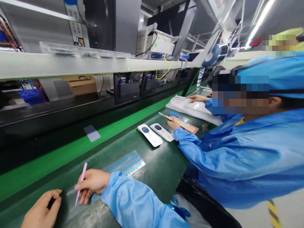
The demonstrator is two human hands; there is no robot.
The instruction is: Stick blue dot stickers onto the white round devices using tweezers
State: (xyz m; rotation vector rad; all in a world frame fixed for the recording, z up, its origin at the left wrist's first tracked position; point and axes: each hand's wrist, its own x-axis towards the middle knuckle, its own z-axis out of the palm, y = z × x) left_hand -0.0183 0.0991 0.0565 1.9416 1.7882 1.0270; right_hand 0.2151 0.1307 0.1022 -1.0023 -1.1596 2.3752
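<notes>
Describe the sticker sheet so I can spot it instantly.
On the dark green conveyor belt, look just beyond the right hand holding pink tweezers. The sticker sheet lies flat there. Unlike the two white devices farther along, it carries rows of small blue dots.

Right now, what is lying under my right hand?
A sheet of blue dot stickers on the green belt; your right hand, holding a pink stick, and sleeve cover its near end.
</notes>
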